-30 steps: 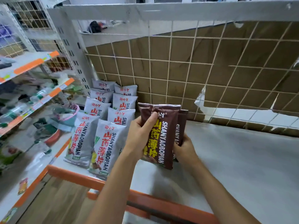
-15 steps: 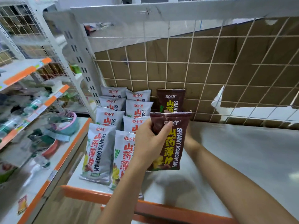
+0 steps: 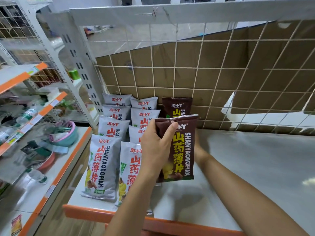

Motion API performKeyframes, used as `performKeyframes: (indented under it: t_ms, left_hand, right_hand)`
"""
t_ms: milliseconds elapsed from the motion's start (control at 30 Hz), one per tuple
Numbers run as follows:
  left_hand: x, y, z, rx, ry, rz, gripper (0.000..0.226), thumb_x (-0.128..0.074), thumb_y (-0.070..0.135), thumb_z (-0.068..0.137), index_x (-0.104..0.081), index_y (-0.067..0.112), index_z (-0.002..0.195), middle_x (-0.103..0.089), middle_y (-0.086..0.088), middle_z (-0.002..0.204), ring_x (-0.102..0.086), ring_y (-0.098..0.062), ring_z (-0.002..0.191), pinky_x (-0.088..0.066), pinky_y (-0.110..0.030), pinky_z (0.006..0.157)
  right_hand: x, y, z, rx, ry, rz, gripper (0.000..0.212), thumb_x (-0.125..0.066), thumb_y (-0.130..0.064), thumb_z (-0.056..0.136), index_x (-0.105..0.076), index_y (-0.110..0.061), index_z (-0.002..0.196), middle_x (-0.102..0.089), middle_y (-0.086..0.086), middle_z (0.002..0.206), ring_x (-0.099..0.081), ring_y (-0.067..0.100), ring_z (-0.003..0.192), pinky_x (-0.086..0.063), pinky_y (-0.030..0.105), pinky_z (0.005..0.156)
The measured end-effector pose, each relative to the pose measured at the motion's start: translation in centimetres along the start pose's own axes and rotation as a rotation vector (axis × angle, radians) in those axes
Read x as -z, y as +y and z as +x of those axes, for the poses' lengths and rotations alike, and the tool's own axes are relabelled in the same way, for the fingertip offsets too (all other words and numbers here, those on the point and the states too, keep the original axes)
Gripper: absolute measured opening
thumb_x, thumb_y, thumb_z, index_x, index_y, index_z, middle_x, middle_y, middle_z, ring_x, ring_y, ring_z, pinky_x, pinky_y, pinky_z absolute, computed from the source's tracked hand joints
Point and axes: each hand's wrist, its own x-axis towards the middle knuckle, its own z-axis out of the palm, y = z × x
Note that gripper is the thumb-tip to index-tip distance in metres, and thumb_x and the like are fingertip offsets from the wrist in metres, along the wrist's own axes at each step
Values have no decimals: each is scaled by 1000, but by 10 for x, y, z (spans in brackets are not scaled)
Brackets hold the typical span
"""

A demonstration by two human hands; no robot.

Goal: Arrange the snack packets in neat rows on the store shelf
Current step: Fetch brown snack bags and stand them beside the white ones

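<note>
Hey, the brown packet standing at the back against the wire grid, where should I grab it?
Pinch the brown packet at its flat crimped top edge, coming from above. It stands upright, its lower half hidden behind the held packet, with white packets close on its left.

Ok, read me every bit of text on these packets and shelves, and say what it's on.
"SHANYAOBOPIAN": held brown foil packet, front white foil packet.
"淘小Y": back brown packet, white packets.
"山药薄片": brown and white packets.
Orange shelf-edge price tags: too blurred to read.
</note>
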Motion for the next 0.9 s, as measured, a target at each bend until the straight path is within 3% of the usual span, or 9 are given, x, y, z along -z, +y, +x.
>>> performKeyframes:
  t_ms: [100,167,300,400,500,600,733,833,900]
  left_hand:
    - [0,1,1,-18,-9,41,12,-64,34,86,-55,29,82,-62,13,76,-58,4,71,-42,-9,56]
    - [-1,0,2,-23,-14,67,11,-63,34,87,-55,29,82,-61,15,75,-58,6,72,-42,-8,57]
    - [-3,0,8,-52,-25,107,11,-63,33,88,-54,31,81,-59,18,73,-57,8,72,-43,-8,58]
    - [-10,0,13,-57,0,134,12,-63,35,88,-56,28,82,-59,17,73,-58,3,70,-44,-11,58]
    - [-18,0,17,-64,13,148,19,-61,36,89,-56,22,77,-58,15,69,-55,5,65,-40,-9,55]
    - [-23,-1,20,-51,0,149,28,-53,37,94,-55,17,73,-58,10,67,-55,-1,61,-39,-12,53]
    - [-16,-2,30,-64,94,225,27,-49,33,97,-59,13,83,-60,6,70,-54,-8,64,-39,-15,56]
    - [-6,2,38,-105,160,245,15,-52,27,96,-61,17,100,-67,3,79,-63,-15,74,-50,-32,68]
    - [0,3,40,-132,175,286,14,-55,22,94,-62,15,103,-65,8,83,-63,-12,77,-49,-28,72]
  right_hand:
    - [-2,-16,0,24,56,30,36,-42,-52,86,-56,-20,96,-64,5,93,-63,25,92,-51,47,88]
    - [-2,-25,-2,50,142,36,35,-43,-50,87,-53,-18,98,-63,10,97,-62,28,92,-50,51,88]
    - [13,-51,-39,200,434,5,19,-45,-42,96,-51,-24,93,-64,4,97,-63,21,92,-51,38,80]
    - [18,-64,-77,215,265,257,33,-36,-47,97,-58,-22,96,-68,0,90,-66,8,81,-53,23,70]
    - [13,-62,-99,209,57,193,32,-48,-50,87,-57,-25,104,-69,-4,96,-66,6,86,-53,21,73]
    - [8,-57,-94,241,155,62,17,-61,-38,88,-54,-28,100,-65,-14,92,-63,-2,81,-48,11,69]
    - [5,-54,-86,280,253,-79,26,-63,-37,84,-54,-19,101,-61,-17,84,-57,-13,74,-40,4,61]
    - [4,-49,-84,209,311,-108,29,-62,-42,85,-53,-18,97,-60,-17,83,-59,0,76,-45,17,66]
    - [3,-47,-80,151,345,-152,33,-59,-45,87,-51,-14,97,-59,-11,84,-57,13,81,-43,27,70]
